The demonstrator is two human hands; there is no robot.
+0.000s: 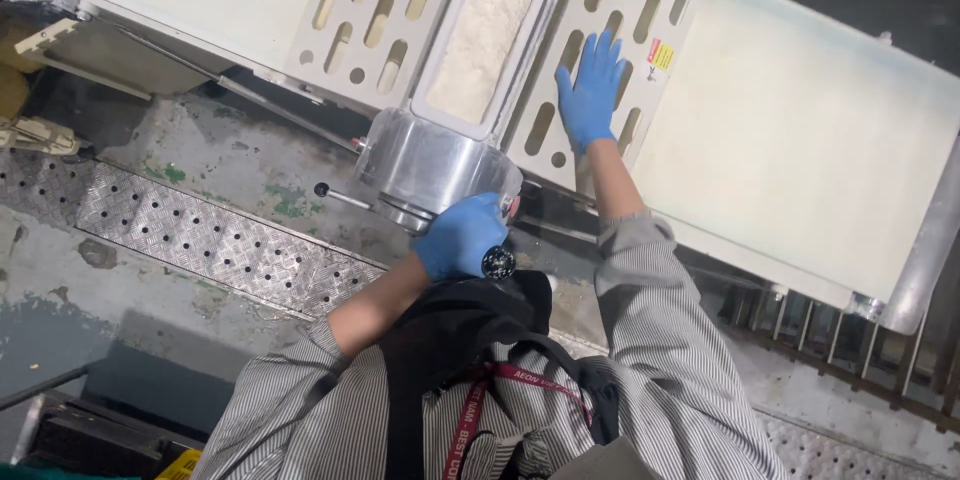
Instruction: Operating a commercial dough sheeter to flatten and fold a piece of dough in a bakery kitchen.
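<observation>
A worn grey concrete floor (60, 290) with flaking green paint patches runs beneath. A strip of embossed steel tread plate (210, 240) crosses it diagonally. Dark metal grating bars (850, 340) stand at right; lighting is dim.

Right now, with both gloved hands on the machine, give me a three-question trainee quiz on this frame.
1. True or false: the right hand lies flat on the slotted guard panel.
2. What does the left hand grip? A) the black knob B) a red lever C) a hose
3. What fills the channel between the two slotted panels?

Key: 1 true; 2 A; 3 pale, floury material.
</observation>
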